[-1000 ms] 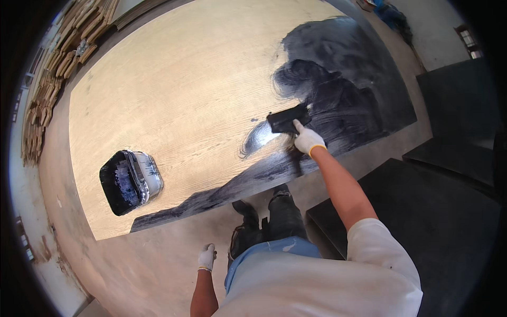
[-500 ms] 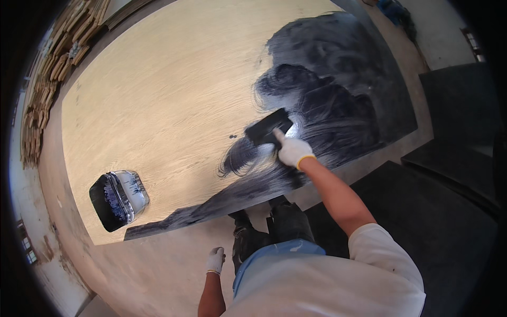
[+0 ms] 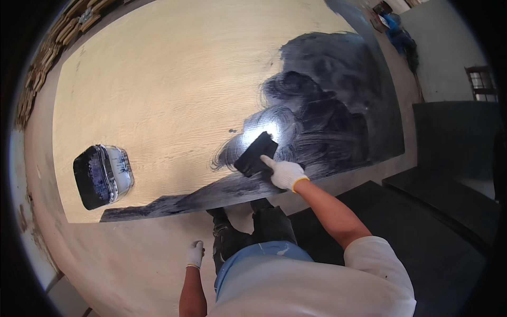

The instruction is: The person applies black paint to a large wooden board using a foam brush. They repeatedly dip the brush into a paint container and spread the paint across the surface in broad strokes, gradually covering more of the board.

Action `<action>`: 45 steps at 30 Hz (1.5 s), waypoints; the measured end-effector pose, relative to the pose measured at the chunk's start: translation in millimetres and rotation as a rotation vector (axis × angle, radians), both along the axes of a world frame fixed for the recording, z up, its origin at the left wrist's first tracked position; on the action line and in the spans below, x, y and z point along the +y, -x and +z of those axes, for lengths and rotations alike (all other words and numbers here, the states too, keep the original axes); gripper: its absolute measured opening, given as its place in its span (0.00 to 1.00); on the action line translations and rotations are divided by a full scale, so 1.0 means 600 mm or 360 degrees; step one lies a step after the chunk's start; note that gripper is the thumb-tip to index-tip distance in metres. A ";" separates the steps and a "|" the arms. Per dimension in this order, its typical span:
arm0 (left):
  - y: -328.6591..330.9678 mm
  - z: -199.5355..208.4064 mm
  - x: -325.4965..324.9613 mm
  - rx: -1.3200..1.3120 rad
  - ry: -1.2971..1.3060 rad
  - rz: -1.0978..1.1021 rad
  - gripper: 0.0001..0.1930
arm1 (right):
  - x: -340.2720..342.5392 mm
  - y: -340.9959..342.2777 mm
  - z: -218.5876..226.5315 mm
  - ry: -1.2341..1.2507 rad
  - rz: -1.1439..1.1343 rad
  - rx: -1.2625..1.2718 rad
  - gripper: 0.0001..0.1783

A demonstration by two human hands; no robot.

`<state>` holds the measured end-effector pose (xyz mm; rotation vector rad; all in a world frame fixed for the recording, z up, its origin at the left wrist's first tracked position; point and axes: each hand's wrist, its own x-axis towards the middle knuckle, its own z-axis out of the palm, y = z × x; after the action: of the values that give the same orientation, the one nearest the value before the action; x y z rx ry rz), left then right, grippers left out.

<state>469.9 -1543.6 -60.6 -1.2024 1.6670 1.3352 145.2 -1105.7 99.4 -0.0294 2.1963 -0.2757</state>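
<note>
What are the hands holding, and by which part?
Right hand: flat black applicator, held on its near side, forefinger on its back. Left hand: nothing visible.

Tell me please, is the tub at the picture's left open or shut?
Open: nothing covers the mouth of the tub, and its dark, purple-streaked inside can be seen.

Glare on dark coating (image 3: pixel 322 116), fisheye distortion, black corners

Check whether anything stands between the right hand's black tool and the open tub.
Nothing visible does: between the black tool in the right hand and the open tub lie only dark smears and bare pale board.
</note>
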 end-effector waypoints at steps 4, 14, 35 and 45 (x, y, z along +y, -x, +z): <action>-0.022 -0.009 -0.032 0.0022 0.0020 -0.0050 0.19 | 0.078 0.042 -0.026 -0.0001 -0.0407 0.0233 0.45; -0.052 -0.011 -0.099 0.0057 0.0062 0.0038 0.20 | -0.126 -0.086 0.025 -0.0102 -0.0073 -0.0115 0.47; -0.076 -0.007 -0.168 0.0112 0.0099 0.0129 0.21 | -0.087 -0.138 -0.003 -0.0116 -0.0512 -0.0004 0.45; -0.098 -0.018 -0.168 0.0121 0.0009 0.0101 0.22 | -0.203 -0.140 -0.016 -0.0132 -0.0302 0.0037 0.43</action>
<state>528.8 -1644.2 -71.6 -1.2312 1.6990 1.4318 229.4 -1227.6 89.7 0.2235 2.2342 -0.2908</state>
